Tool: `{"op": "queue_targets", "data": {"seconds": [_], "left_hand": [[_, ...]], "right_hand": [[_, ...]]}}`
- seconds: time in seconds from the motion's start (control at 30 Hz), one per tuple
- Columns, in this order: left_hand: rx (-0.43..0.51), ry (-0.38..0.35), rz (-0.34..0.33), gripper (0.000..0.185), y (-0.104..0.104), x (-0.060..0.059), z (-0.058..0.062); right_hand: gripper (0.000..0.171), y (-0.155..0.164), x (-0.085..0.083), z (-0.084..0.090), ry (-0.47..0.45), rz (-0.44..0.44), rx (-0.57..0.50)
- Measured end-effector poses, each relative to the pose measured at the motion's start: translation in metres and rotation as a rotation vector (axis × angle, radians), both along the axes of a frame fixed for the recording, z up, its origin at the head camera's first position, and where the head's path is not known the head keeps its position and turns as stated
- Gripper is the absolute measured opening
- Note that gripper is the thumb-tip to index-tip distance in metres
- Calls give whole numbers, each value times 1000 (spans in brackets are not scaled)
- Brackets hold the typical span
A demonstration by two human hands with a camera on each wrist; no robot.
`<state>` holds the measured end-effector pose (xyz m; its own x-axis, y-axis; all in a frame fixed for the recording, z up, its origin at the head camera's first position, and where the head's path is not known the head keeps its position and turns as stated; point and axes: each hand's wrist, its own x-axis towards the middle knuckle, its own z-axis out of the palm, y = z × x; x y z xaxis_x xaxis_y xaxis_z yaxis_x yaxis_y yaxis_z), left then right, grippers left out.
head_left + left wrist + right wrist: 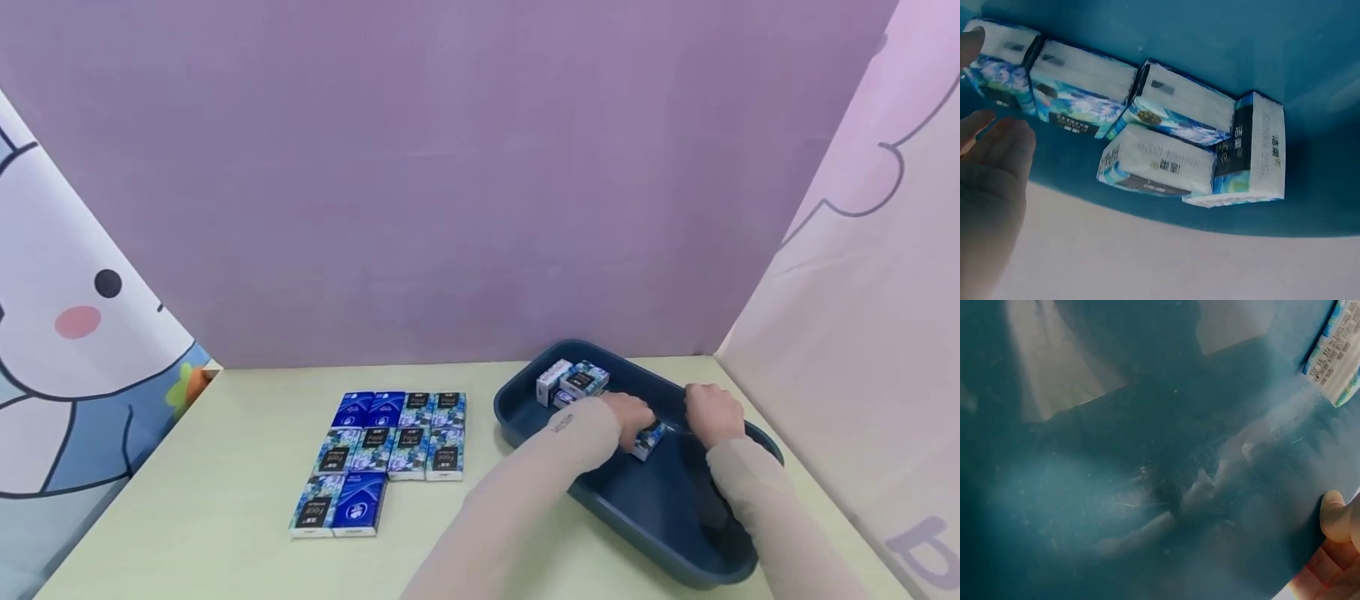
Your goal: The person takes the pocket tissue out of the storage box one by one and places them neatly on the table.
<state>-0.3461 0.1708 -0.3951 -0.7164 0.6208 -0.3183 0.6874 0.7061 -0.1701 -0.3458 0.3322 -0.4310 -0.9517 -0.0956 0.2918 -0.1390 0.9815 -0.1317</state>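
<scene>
Pale sleeves [510, 508] nearest. Packet [648, 442] in tray [667, 508] just near-right of left hand [630, 416], long axis part-hidden; thumb and fingers spread about it, firm hold unclear. Right hand [714, 412], farther off, grips tray's right rim.

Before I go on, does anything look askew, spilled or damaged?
Slightly askew: inside the tray, one pack is turned crosswise to the row of packs beside it, breaking the line. I see no spill or damage.
</scene>
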Motion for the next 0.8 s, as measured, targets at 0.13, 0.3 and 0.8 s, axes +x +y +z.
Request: {"op": "queue_targets", "data": {"seconds": [0.13,0.3,0.8], "left_hand": [[-10,0,-20,35,5,-1,-5],[-15,-6,-3,30,5,1,-8],[9,-46,62,37,7,4,-5]], "right_hand": [[9,2,1,2,-5,-9,-5],[9,1,0,1,3,-7,0],[10,0,-3,0,-4,-23,2]]}}
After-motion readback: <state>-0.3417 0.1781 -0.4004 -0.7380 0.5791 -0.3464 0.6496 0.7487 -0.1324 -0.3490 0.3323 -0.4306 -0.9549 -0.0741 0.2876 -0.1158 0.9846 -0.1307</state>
